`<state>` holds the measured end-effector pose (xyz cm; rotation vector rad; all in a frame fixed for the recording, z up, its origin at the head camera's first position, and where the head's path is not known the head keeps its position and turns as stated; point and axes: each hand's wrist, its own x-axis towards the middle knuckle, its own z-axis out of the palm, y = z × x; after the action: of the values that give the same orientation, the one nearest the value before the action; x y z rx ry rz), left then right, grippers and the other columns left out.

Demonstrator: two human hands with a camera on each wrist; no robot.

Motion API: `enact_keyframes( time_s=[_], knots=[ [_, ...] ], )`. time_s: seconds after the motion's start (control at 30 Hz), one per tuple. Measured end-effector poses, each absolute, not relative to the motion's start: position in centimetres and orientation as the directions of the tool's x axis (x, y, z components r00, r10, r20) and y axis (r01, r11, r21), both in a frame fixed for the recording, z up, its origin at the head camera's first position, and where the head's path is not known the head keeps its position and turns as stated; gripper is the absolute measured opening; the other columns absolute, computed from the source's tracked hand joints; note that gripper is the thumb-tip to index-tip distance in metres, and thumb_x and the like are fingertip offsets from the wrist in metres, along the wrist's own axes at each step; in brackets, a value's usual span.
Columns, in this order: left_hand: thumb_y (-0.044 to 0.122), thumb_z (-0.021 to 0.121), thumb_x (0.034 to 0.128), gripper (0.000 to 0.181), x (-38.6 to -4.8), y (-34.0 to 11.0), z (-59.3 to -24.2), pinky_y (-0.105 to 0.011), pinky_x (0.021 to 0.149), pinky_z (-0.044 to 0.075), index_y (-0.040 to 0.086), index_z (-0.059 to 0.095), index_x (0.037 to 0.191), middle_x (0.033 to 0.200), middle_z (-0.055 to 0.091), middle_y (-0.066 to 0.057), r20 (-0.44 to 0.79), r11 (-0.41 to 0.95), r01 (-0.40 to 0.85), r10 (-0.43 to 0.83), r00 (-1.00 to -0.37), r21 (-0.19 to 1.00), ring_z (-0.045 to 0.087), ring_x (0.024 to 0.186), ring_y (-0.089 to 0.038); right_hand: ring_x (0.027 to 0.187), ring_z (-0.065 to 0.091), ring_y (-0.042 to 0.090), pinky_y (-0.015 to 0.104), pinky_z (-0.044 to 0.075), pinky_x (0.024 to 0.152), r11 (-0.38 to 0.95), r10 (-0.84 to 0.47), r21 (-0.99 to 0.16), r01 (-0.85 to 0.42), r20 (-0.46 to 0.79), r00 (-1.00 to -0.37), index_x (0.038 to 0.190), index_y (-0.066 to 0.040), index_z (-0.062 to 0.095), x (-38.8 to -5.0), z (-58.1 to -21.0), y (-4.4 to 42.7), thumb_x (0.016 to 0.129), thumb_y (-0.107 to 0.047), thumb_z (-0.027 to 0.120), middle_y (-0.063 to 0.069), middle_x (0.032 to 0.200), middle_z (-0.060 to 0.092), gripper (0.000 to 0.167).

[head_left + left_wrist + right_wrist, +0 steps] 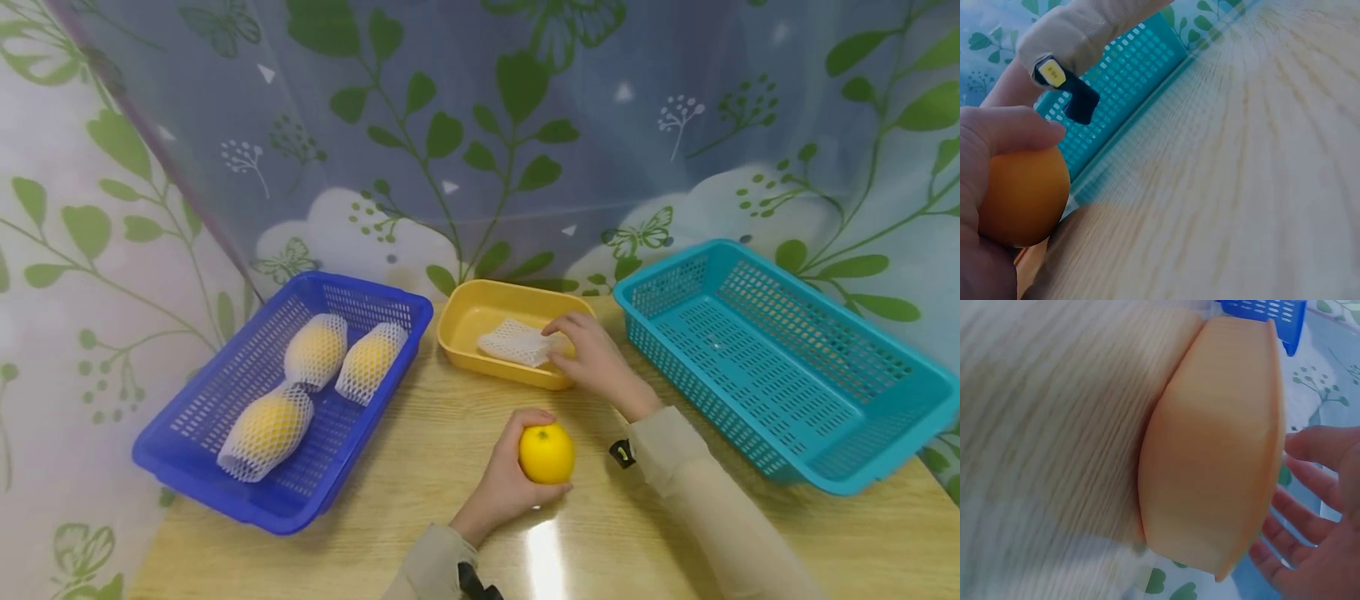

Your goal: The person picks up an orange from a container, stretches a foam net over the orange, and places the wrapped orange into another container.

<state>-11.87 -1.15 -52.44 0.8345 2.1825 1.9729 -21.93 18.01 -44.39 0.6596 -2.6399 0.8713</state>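
In the head view my left hand (pixel 510 479) holds a round yellow-orange fruit, seemingly an orange (pixel 547 454), above the table, with thumb and fingers curled around its sides. The left wrist view shows the same orange (pixel 1025 197) close up in the grip. My right hand (pixel 596 358) is over the right end of a small yellow basin (pixel 465 358), fingers spread and loosely bent. A white foam net sleeve (pixel 513 342) lies in that basin, just left of the fingertips. In the right wrist view the right hand (pixel 1316 512) shows nothing in its grasp beside the basin's rim.
A blue basket (pixel 187 492) on the left contains three yellow fruits in white foam nets (pixel 371 362). To the right stands a teal basket (pixel 750 367) with a perforated floor. A leaf-patterned curtain (pixel 480 150) hangs behind the wooden table (pixel 420 450).
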Motion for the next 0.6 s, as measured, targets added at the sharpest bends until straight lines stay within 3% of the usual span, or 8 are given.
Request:
enact_keyframes(
  time_s=[0.2, 0.43, 0.6],
  knots=[
    [-0.002, 0.090, 0.0629, 0.075, -11.8, -1.2, -52.5, -0.044, 0.107, 0.040, 0.020, 0.051, 0.123, 0.134, 0.054, -0.007, 0.348, -0.018, 0.384, 0.464, -0.815, 0.923, 0.049, 0.128, -0.020, 0.106, 0.054, 0.037, 0.052, 0.045, 0.091, 0.765, -0.321, -0.456, -0.455, 0.343, -0.883, 0.114, -0.001, 0.066, -23.0, -44.9, 17.3, 0.085, -0.011, 0.071, 0.017, 0.114, 0.062, 0.031],
    [0.000, 0.090, 0.0656, 0.069, -11.8, -1.2, -52.4, -0.043, 0.107, 0.040, 0.020, 0.054, 0.122, 0.133, 0.056, -0.005, 0.352, -0.050, 0.372, 0.463, -0.814, 0.927, 0.051, 0.126, -0.021, 0.095, 0.058, 0.033, 0.046, 0.050, 0.078, 0.807, -0.235, -0.456, -0.376, 0.336, -0.912, 0.099, -0.004, 0.072, -23.3, -45.3, 16.8, 0.085, -0.007, 0.066, 0.013, 0.102, 0.066, 0.015],
    [0.004, 0.090, 0.0668, 0.070, -11.9, -1.1, -52.4, -0.041, 0.102, 0.045, 0.017, 0.055, 0.126, 0.130, 0.058, -0.005, 0.355, -0.033, 0.382, 0.452, -0.818, 0.923, 0.054, 0.120, -0.020, 0.087, 0.060, 0.029, 0.044, 0.051, 0.071, 0.787, -0.123, -0.524, -0.325, 0.383, -0.916, 0.095, -0.006, 0.073, -22.6, -44.8, 16.6, 0.087, -0.006, 0.064, 0.011, 0.096, 0.068, 0.013]
  ],
)
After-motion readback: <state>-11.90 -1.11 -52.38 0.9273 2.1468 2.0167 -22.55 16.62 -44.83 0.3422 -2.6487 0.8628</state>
